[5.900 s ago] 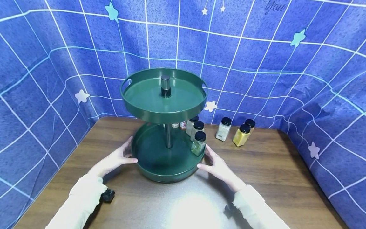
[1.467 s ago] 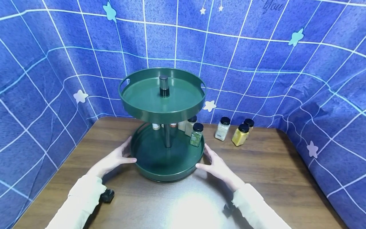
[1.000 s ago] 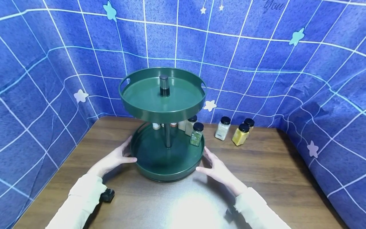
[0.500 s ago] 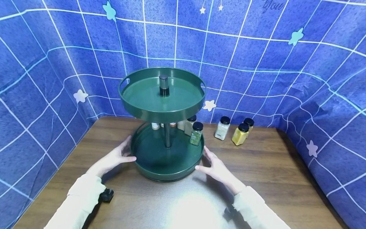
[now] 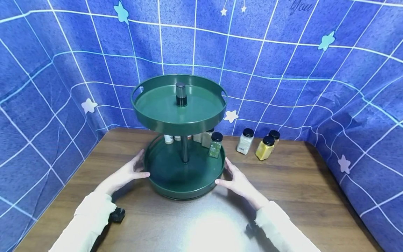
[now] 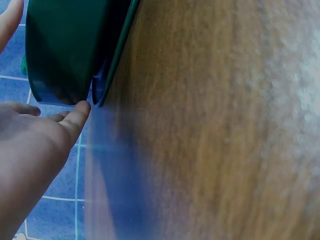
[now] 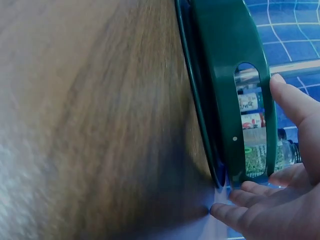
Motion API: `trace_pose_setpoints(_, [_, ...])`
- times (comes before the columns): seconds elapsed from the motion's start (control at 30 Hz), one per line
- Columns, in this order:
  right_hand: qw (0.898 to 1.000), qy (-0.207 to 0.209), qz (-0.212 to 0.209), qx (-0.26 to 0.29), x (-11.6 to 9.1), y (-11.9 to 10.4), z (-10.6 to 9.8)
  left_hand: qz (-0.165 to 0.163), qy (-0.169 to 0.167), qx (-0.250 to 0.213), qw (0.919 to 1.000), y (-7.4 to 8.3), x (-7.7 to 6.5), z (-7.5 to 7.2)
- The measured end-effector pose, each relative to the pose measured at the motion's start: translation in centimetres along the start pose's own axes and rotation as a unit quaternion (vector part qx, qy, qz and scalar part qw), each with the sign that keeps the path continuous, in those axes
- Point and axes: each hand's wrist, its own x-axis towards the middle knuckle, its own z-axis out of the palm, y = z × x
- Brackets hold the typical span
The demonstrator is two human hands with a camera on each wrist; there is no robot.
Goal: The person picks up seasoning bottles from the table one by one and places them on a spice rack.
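A dark green two-tier turntable stands on the table, its upper tray (image 5: 179,126) over the lower tray (image 5: 182,193) on a central post (image 5: 184,148). My left hand (image 5: 127,175) lies at the lower tray's left side, thumb and fingers spread along the wall. Opposite it, my right hand (image 5: 240,183) has its fingers extended at the right side. In the right wrist view that hand (image 7: 275,200) borders an oval cutout in the tray wall (image 7: 225,55). A green-herb jar (image 5: 215,148) with a black lid stands in the lower tray, beside pale jars (image 5: 206,140) partly hidden by the upper tray.
Small bottles (image 5: 168,139) show at the back of the lower tray. On the table to the right stand a white-filled jar (image 5: 245,142), a yellow-filled jar (image 5: 264,149) and one behind it. A blue grid-patterned cloth (image 5: 267,70) surrounds the table (image 5: 299,196).
The lower tray has turned anticlockwise seen from above: the herb jar has moved backward on the right, and small bottles have come round leftward at the back. Both hands stay at the sides.
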Motion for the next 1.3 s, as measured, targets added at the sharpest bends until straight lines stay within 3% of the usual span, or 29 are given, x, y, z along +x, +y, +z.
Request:
trace_pose_setpoints(0.27, [1.000,-0.011,-0.015,0.023,0.9,0.6,-0.1,0.003,-0.001,-0.003,1.0000,0.1,0.0,0.0])
trace_pose_setpoints(0.63, [1.000,-0.025,0.004,0.019,1.5,0.5,-0.6,0.027,0.002,0.003,0.9996,-0.5,0.3,-0.2])
trace_pose_setpoints(1.3, [0.998,-0.045,0.011,0.044,2.0,0.9,-1.1,0.026,0.002,0.013,0.9996,-0.4,0.6,0.0])
